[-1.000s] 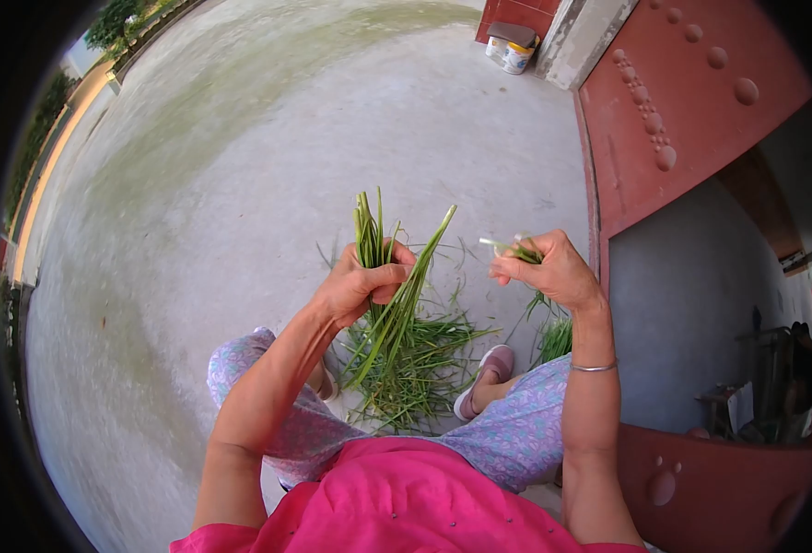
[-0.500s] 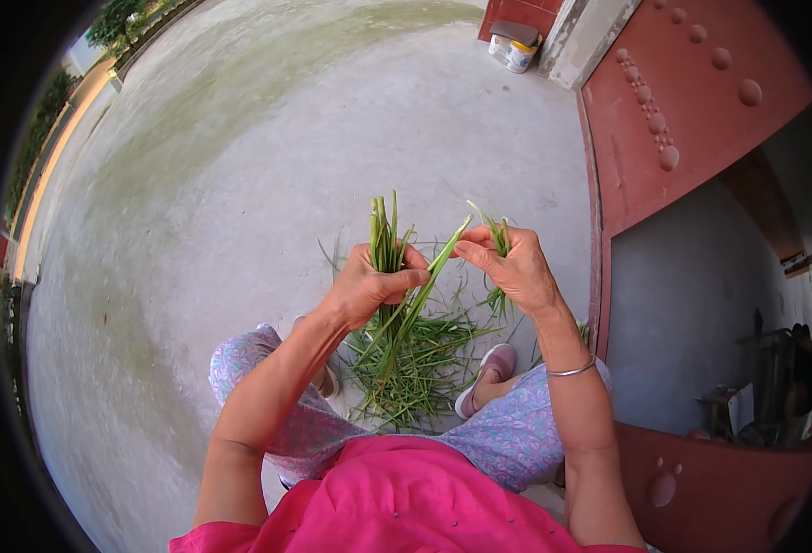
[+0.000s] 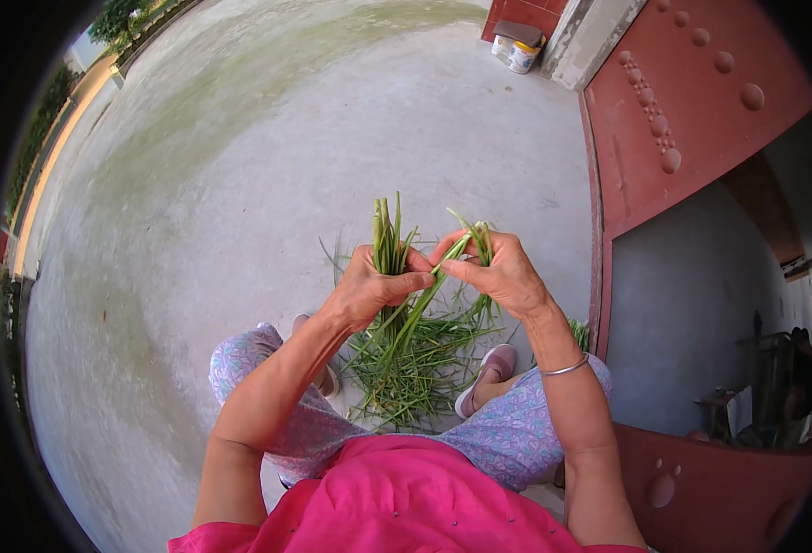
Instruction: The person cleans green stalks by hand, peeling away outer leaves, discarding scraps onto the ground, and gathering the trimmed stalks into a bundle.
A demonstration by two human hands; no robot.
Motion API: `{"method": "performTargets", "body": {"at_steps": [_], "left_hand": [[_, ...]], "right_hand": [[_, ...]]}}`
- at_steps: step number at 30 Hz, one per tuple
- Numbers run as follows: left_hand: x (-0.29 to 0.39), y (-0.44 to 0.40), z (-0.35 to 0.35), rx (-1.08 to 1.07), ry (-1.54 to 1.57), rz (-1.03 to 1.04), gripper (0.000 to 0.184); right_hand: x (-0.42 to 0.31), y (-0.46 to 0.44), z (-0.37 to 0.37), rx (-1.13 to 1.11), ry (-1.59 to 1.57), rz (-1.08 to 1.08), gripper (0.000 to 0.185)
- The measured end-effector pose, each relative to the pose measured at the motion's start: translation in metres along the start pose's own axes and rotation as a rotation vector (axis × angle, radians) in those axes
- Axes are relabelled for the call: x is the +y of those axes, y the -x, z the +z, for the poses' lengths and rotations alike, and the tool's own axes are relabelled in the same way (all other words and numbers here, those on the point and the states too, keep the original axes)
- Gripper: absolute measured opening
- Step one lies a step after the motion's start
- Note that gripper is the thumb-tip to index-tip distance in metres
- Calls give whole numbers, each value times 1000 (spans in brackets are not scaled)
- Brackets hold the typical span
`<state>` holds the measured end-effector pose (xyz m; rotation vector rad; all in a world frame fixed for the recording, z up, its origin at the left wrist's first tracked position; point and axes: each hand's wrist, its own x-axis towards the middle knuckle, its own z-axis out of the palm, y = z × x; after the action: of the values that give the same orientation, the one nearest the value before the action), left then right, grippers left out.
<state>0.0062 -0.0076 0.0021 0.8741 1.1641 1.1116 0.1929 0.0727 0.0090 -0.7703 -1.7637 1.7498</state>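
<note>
Long green chives (image 3: 385, 232) stand up in a bunch out of my left hand (image 3: 373, 290), which is closed round them. Their leafy ends hang down below the hand. One pale-ended chive stalk (image 3: 453, 254) slants between the two hands, and my right hand (image 3: 507, 275) pinches it with thumb and fingers. More thin leafy strands (image 3: 485, 241) are tucked in the right hand and trail beneath it. The fingertips of both hands are almost touching. Under the hands, a loose heap of cut-looking green leaves (image 3: 410, 373) lies on the ground between my feet.
Grey concrete ground (image 3: 332, 138) stretches ahead. A red metal door (image 3: 691, 120) stands at the right beside a dark doorway. White tubs (image 3: 519, 57) sit near the far wall. My shoe (image 3: 487, 376) is right of the heap, and more greens (image 3: 579, 332) show beyond my right knee.
My right hand has moved left and slightly down, towards my left hand, with its fingers now lower along the slanting stalk. My left hand has barely moved and still holds the bunch.
</note>
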Motion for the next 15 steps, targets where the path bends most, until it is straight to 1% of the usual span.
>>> {"method": "performTargets", "body": {"at_steps": [1,4,7,10,15], "left_hand": [[1,1,1,2,-2,-3,11],[2,1,1,4,14,-26,11],[0,0,0,-15,22,-25,11],[0,-1,1,-35,45,-40,10],[0,-3,2,-57,100,-53,10]], "right_hand": [[0,0,-1,-6,27,-3,13],[-3,1,-4,-35,49,115,13],[7,0,-4,-71,31,98,15],[3,1,-6,-102,76,129,17],[3,1,-9,-95,84,136,15]]}}
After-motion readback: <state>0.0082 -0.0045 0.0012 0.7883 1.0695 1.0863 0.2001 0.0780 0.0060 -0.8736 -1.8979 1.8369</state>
